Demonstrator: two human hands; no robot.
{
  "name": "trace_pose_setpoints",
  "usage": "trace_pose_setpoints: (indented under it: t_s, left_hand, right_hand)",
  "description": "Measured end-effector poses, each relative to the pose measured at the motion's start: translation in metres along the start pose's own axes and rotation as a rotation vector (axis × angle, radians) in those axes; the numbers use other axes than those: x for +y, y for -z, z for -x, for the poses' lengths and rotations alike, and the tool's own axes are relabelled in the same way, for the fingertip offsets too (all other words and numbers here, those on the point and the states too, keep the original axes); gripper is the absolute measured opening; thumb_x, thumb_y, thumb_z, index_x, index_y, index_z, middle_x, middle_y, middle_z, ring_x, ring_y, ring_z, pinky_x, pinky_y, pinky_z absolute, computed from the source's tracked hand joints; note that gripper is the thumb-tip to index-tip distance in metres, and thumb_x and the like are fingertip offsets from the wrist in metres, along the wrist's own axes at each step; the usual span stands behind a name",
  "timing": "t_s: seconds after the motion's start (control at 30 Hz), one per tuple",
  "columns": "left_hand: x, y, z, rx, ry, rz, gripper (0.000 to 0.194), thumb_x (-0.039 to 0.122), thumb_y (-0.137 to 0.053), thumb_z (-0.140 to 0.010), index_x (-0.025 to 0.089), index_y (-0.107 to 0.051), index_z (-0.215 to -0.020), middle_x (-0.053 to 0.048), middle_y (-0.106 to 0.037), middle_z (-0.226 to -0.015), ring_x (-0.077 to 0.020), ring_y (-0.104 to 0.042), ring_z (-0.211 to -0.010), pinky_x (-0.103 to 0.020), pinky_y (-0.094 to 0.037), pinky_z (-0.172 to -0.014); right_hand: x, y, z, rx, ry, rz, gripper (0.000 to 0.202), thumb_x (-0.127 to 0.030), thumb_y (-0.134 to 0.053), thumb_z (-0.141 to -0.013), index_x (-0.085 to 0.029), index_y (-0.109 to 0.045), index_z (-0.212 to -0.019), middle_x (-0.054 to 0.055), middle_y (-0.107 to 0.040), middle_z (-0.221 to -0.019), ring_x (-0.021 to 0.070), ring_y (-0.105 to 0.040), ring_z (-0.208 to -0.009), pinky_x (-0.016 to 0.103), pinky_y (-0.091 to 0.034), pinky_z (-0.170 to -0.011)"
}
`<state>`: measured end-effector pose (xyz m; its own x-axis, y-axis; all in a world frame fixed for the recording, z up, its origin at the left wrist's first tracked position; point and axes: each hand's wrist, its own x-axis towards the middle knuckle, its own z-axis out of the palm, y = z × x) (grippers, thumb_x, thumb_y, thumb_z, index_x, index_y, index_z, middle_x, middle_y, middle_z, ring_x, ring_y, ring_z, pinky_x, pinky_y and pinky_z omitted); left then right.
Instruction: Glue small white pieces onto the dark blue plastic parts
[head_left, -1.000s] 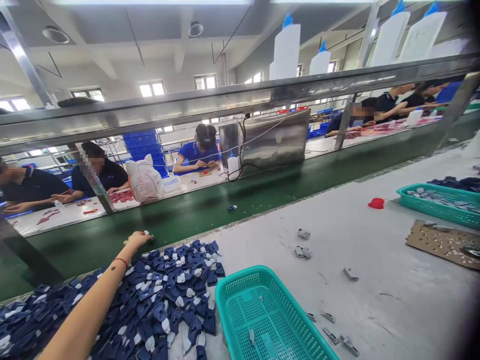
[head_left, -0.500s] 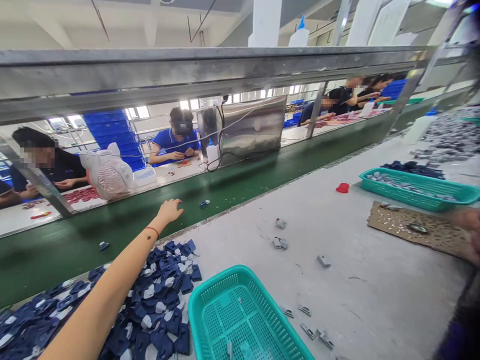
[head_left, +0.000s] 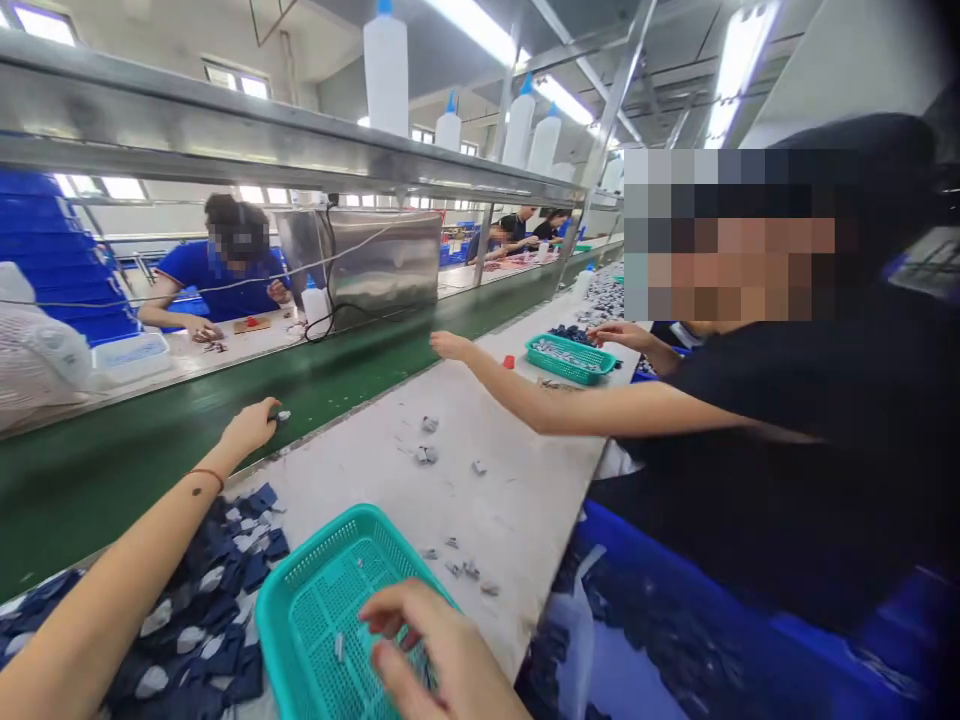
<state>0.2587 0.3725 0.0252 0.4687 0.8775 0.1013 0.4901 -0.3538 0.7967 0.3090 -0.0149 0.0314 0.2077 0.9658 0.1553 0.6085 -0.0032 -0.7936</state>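
My left hand (head_left: 251, 430) reaches over the green conveyor belt (head_left: 150, 450), fingers stretched out. A small navy-and-white part (head_left: 283, 415) lies on the belt at its fingertips; whether they touch it is hard to tell. My right hand (head_left: 442, 645) hovers above the teal plastic basket (head_left: 274, 600), with thumb and fingers apart and nothing visible held. Inside the basket are a few small grey pieces (head_left: 340, 645), partly hidden by this hand. Beneath my left forearm spreads a heap of navy and white parts (head_left: 217, 600).
On the right a co-worker in black stretches an arm (head_left: 555, 405) across the white table (head_left: 390, 500) to the belt. Several small grey clips (head_left: 469, 570) lie beside my basket. A second teal basket (head_left: 574, 370) and a red piece (head_left: 509, 362) are farther back. A metal shelf (head_left: 300, 160) runs overhead.
The view has swung right, bringing the co-worker's body and arm into sight. My right hand has appeared over the basket. My left hand is now beside a part on the belt.
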Motion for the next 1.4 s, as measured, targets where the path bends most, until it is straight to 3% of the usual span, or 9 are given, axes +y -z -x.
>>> trace_pose_setpoints:
  t_s: [0.13, 0.3, 0.4, 0.6, 0.7, 0.8, 1.03, 1.27, 1.4]
  left_hand:
    - [0.008, 0.036, 0.050, 0.075, 0.151, 0.322, 0.017, 0.011, -0.053, -0.091, 0.008, -0.060, -0.106, -0.006, -0.067, -0.090, -0.0143, -0.067, -0.077, -0.034, -0.056, -0.081]
    - [0.017, 0.087, 0.149, 0.122, 0.263, 0.666, 0.011, 0.009, -0.050, -0.087, 0.011, -0.061, -0.088, -0.004, -0.067, -0.082, -0.0093, -0.068, -0.071, -0.023, -0.057, -0.079]
    - [0.020, 0.106, 0.219, 0.131, 0.293, 0.792, 0.011, 0.008, -0.057, -0.081, 0.012, -0.065, -0.088, -0.004, -0.069, -0.084, -0.0106, -0.069, -0.070, -0.019, -0.058, -0.071]
    - [0.000, 0.111, 0.346, 0.055, 0.398, 0.889, 0.024, 0.018, -0.075, -0.072, 0.016, -0.066, -0.094, -0.006, -0.074, -0.100, -0.0153, -0.071, -0.069, -0.021, -0.060, -0.063]
    - [-0.019, 0.108, 0.398, -0.004, 0.485, 0.855, 0.034, 0.031, -0.078, -0.073, 0.019, -0.063, -0.100, -0.007, -0.072, -0.108, -0.0161, -0.071, -0.075, -0.021, -0.059, -0.067]
    - [-0.035, 0.102, 0.439, 0.045, 0.563, 0.817, 0.040, 0.038, -0.076, -0.074, 0.019, -0.062, -0.106, -0.009, -0.070, -0.115, -0.0164, -0.071, -0.080, -0.020, -0.058, -0.070]
    - [-0.052, 0.089, 0.490, 0.127, 0.695, 0.885, 0.051, 0.045, -0.081, -0.065, 0.018, -0.060, -0.103, -0.010, -0.071, -0.113, -0.0187, -0.071, -0.078, -0.023, -0.058, -0.069]
    - [-0.056, 0.092, 0.499, 0.179, 0.717, 0.897, 0.047, 0.048, -0.080, -0.066, 0.020, -0.062, -0.099, -0.008, -0.073, -0.107, -0.0227, -0.071, -0.085, -0.024, -0.058, -0.072]
    - [-0.058, 0.093, 0.500, 0.196, 0.712, 0.920, 0.045, 0.049, -0.077, -0.068, 0.021, -0.063, -0.100, -0.008, -0.072, -0.108, -0.0246, -0.071, -0.088, -0.026, -0.059, -0.073]
  right_hand:
    - [0.001, -0.019, -0.011, -0.322, -0.151, 0.391, 0.031, -0.012, -0.056, -0.082, -0.017, -0.065, -0.111, 0.011, -0.064, -0.109, 0.0292, -0.058, -0.105, 0.039, -0.048, -0.086]
    - [0.001, -0.033, -0.012, -0.431, -0.063, 0.420, 0.034, -0.005, -0.053, -0.079, -0.017, -0.066, -0.109, 0.010, -0.064, -0.108, 0.0258, -0.057, -0.105, 0.033, -0.045, -0.084]
    - [0.005, -0.035, -0.015, -0.416, -0.048, 0.400, 0.028, -0.008, -0.054, -0.083, -0.017, -0.064, -0.107, 0.008, -0.064, -0.102, 0.0219, -0.060, -0.098, 0.030, -0.044, -0.081]
    - [0.008, -0.045, -0.039, -0.286, -0.009, 0.466, 0.036, -0.008, -0.053, -0.087, -0.012, -0.057, -0.123, 0.014, -0.061, -0.110, 0.0234, -0.061, -0.094, 0.033, -0.044, -0.079]
    - [0.010, -0.052, -0.052, -0.278, 0.039, 0.499, 0.022, -0.008, -0.054, -0.087, -0.012, -0.066, -0.106, 0.014, -0.064, -0.103, 0.0246, -0.061, -0.092, 0.035, -0.045, -0.080]
    - [0.011, -0.057, -0.059, -0.275, 0.083, 0.517, 0.015, -0.009, -0.056, -0.087, -0.012, -0.069, -0.094, 0.011, -0.064, -0.095, 0.0231, -0.061, -0.087, 0.034, -0.046, -0.079]
    - [0.006, -0.061, -0.063, -0.316, 0.142, 0.510, 0.025, 0.002, -0.054, -0.078, -0.016, -0.071, -0.085, 0.008, -0.063, -0.095, 0.0196, -0.060, -0.083, 0.033, -0.048, -0.078]
    - [0.009, -0.048, -0.059, -0.261, 0.034, 0.486, 0.025, -0.012, -0.052, -0.084, -0.017, -0.064, -0.105, 0.010, -0.063, -0.101, 0.0215, -0.061, -0.089, 0.036, -0.050, -0.079]
    - [0.000, -0.035, -0.048, -0.440, -0.025, 0.483, 0.018, -0.021, -0.053, -0.085, -0.018, -0.068, -0.095, 0.009, -0.068, -0.093, 0.0226, -0.063, -0.085, 0.034, -0.050, -0.073]
